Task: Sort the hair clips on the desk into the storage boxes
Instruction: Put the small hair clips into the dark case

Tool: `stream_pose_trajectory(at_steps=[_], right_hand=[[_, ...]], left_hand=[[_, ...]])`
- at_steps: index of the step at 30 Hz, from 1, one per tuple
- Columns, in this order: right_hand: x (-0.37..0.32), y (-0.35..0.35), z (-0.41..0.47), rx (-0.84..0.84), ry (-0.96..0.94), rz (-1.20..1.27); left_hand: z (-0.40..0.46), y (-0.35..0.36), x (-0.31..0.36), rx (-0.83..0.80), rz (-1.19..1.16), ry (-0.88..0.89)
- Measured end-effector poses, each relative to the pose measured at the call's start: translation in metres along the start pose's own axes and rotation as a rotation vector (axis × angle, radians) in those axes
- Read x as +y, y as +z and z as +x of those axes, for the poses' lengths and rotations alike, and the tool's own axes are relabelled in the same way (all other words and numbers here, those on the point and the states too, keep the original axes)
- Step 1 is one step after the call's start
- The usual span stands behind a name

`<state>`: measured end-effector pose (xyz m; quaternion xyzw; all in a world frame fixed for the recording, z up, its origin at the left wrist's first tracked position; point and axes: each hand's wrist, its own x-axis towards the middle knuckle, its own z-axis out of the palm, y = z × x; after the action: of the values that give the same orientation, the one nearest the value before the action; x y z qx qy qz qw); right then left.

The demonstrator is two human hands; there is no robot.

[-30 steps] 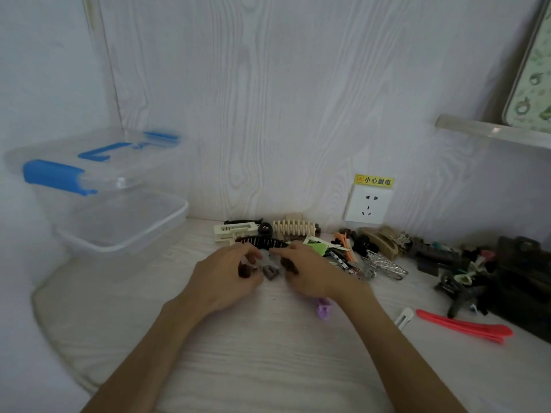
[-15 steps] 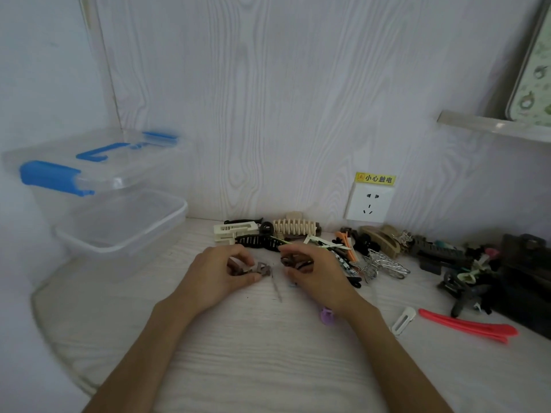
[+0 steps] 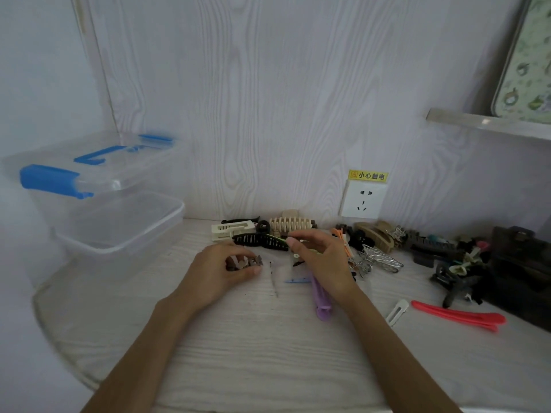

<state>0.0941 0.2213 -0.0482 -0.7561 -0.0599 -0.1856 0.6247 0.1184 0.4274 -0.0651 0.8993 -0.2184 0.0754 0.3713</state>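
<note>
My left hand (image 3: 220,271) grips several small brown hair clips (image 3: 249,261) between thumb and curled fingers, low over the desk. My right hand (image 3: 320,257) pinches a thin green clip (image 3: 275,238) just above a black claw clip (image 3: 259,241). A purple clip (image 3: 320,302) lies partly under my right wrist. A thin dark pin (image 3: 274,281) and a small blue clip (image 3: 298,281) lie between my hands. Two clear storage boxes sit at the left: an open one (image 3: 119,228) in front, one with a blue-latched lid (image 3: 59,180) behind.
More clips line the wall: a cream clip (image 3: 229,231), a beige ribbed claw (image 3: 290,225), a wire butterfly clip (image 3: 378,259), a dark pile (image 3: 456,263) at right. A white snap clip (image 3: 396,311) and red clip (image 3: 459,315) lie nearer. A wall socket (image 3: 362,201) and shelf (image 3: 489,126) sit behind.
My right hand has lifted from the small brown clips and moved up and right, now pinching the green clip. My left hand keeps the brown clips. The purple clip is more exposed.
</note>
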Motion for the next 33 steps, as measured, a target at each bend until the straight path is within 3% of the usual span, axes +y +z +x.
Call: stream_pose_trajectory(at_steps=[6,11,18,21,23,28,33], right_hand=[[-0.012,-0.03,-0.005,0.123,0.024,0.057],[-0.024,-0.104,-0.029,0.191,-0.071,-0.075],[-0.023,-0.245,-0.071,0.565,-0.054,-0.524],[-0.018,-0.293,-0.08,0.65,0.008,-0.661],[-0.015,-0.32,-0.081,0.611,0.091,-0.737],[-0.009,-0.351,-0.08,0.301,0.21,-0.908],[-0.01,-0.349,-0.078,0.385,0.239,-0.902]], left_hand=[[0.0,0.003,0.027,0.173,-0.263,-0.024],[0.025,0.033,0.108,0.008,-0.321,0.173],[0.072,0.142,0.246,-0.155,-0.343,0.422],[0.086,0.195,0.285,-0.245,-0.289,0.45],[0.092,0.224,0.305,-0.305,-0.275,0.45],[0.104,0.257,0.324,-0.36,-0.252,0.415],[0.112,0.249,0.316,-0.41,-0.294,0.394]])
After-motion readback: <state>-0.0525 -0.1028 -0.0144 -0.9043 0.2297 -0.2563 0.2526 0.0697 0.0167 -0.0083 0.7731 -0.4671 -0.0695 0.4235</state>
